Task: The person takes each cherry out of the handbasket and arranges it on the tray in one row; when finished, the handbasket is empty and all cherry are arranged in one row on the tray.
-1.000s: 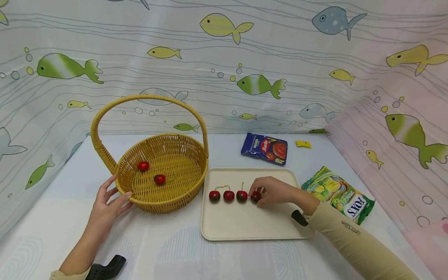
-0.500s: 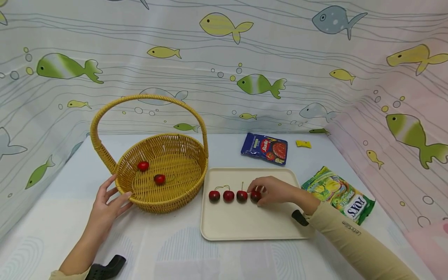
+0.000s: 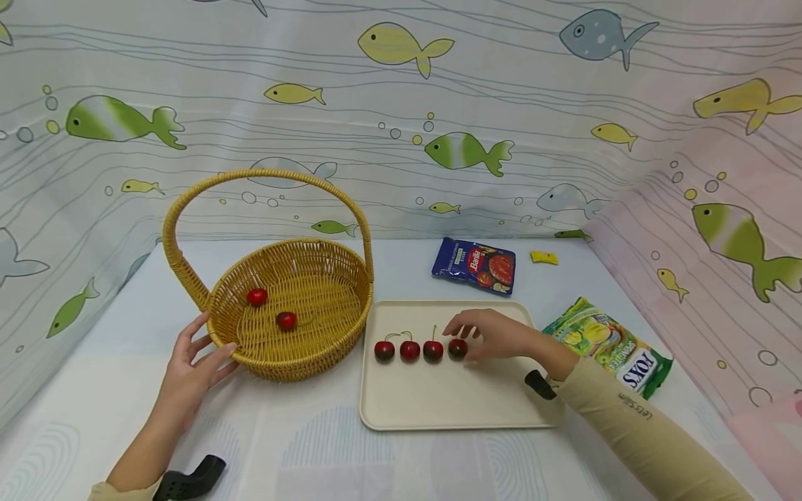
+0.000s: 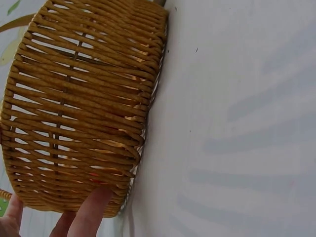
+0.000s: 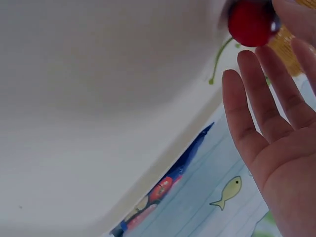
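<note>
At the wicker basket (image 3: 294, 365) on the left, my left hand (image 3: 191, 372) touches the rim and outer wall. Its fingers (image 4: 91, 212) rest against the weave in the left wrist view. Two red cherries lie inside, a left one (image 3: 257, 297) and a stemmed one (image 3: 286, 321). A beige tray (image 3: 451, 403) bears a row of several dark red cherries. My right hand (image 3: 495, 334) hovers by the rightmost cherry (image 3: 457, 348), fingers spread apart. The right wrist view shows that cherry (image 5: 251, 23) close to the thumb, with the other fingers off it.
Behind the tray lies a blue Barilla pouch (image 3: 476, 266), beside a small yellow packet (image 3: 544, 257). A green Fox's bag (image 3: 601, 341) lies to the right, partly behind the right forearm. The basket's tall arched handle (image 3: 266, 174) rises over the basket. Fish-print sheeting (image 3: 401, 104) stands behind.
My right hand's fingers have parted and drawn back slightly from the rightmost cherry, which now shows more fully on the tray. The left hand and the basket have stayed still.
</note>
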The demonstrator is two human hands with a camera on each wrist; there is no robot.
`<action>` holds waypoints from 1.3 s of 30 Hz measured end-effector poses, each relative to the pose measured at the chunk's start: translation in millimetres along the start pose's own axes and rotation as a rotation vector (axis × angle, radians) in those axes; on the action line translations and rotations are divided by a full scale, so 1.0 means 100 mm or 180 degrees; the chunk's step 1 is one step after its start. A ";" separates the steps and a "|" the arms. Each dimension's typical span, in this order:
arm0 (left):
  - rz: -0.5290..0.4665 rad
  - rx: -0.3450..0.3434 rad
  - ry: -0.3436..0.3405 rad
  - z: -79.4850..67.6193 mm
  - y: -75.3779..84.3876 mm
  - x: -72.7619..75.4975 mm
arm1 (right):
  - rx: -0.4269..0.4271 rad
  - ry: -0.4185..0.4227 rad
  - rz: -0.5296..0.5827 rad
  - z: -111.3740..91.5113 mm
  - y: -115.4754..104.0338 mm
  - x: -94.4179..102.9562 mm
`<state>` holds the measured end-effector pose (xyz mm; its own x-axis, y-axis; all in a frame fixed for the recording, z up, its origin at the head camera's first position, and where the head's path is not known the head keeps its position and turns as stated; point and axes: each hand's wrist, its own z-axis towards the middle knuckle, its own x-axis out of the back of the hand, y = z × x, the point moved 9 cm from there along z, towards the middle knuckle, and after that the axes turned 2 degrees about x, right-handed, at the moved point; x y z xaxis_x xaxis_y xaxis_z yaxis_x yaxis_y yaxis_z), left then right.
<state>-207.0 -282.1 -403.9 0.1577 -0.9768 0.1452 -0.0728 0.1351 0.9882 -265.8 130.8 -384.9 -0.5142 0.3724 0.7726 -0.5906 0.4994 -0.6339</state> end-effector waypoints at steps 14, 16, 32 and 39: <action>-0.0056 -0.0013 -0.0025 0.00 0.01 -0.01 | 0.0256 0.0072 -0.0003 0.10 -0.28 0.22; -0.0066 -0.0014 -0.0023 0.00 0.01 -0.01 | 0.0279 0.0076 0.0000 0.13 -0.33 0.24; -0.0071 0.0032 -0.0030 0.01 -0.02 -0.02 | 0.0611 0.0058 -0.0085 0.51 -0.80 0.25; -0.0113 -0.0003 -0.0032 0.00 -0.02 -0.01 | 0.0943 0.0007 0.0029 0.71 -1.04 0.21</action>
<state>-206.7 -281.4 -405.9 0.1501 -0.9826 0.1096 -0.0665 0.1006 0.9927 -259.4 31.1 -305.5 -0.5192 0.3777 0.7667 -0.7419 0.2461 -0.6237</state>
